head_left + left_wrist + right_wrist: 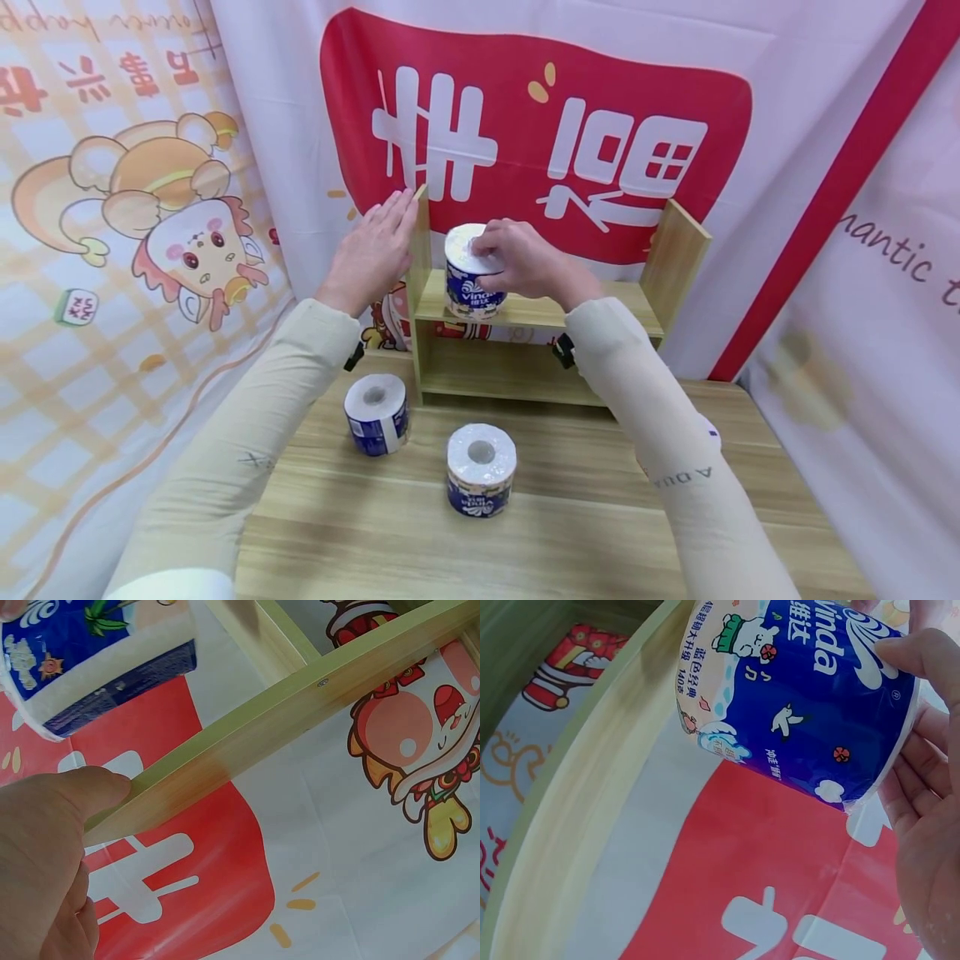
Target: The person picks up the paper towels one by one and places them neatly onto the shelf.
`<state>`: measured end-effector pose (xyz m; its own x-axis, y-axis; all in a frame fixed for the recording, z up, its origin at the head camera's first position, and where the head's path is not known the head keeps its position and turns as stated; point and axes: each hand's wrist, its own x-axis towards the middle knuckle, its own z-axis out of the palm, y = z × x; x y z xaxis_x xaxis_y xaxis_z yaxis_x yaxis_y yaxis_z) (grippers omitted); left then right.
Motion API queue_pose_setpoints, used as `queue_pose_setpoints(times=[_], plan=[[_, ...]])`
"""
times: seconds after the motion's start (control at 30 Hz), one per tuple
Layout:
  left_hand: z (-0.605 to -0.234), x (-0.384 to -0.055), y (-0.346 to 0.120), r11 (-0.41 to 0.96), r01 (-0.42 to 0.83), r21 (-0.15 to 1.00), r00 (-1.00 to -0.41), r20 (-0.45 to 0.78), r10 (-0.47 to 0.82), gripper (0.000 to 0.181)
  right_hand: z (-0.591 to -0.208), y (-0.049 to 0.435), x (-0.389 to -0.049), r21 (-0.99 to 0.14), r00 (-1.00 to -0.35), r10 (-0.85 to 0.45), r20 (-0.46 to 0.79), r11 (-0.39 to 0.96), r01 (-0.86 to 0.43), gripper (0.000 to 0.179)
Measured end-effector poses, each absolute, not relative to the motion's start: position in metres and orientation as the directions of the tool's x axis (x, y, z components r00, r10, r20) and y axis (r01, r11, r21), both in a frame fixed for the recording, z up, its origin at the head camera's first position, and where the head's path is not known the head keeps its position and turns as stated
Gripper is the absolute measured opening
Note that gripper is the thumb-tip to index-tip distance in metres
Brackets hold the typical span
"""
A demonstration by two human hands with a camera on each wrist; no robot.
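Two rolls near the shelf — left hand straight-fingered against it, right hand pinching another roll.

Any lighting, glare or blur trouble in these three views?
Head view: bright, with small highlights on the plastic of the front roll; left wrist view: dimmer, with a pale sheen low on the red backdrop patch; right wrist view: also dimmer than the head view, but lettering on the held roll stays readable.
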<state>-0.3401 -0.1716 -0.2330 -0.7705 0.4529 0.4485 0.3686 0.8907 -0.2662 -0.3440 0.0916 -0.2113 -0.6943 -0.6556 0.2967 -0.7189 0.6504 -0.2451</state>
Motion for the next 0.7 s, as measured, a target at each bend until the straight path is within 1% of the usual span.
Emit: queue_pose_setpoints(times=[0.3, 0.53, 0.7], plan=[[-0.233, -0.338, -0.172, 0.887, 0.367, -0.28, -0.771, 0.441, 0.459, 0.083, -0.227, 0.089, -0.356, -0.299, -0.726, -0.616, 0.306, 0.662, -0.687, 0.048], [-0.232, -0.338, -0.172, 0.889, 0.376, -0.26, -0.765, 0.454, 0.456, 0.083, -0.235, 0.085, -0.362, -0.307, -0.73, -0.618, 0.294, 0.662, -0.684, 0.047], [-0.232, -0.336, -0.172, 0.888, 0.372, -0.27, -0.765, 0.453, 0.458, 0.083, -0.238, 0.081, -0.366, -0.308, -0.728, -0.621, 0.289, 0.66, -0.685, 0.047]])
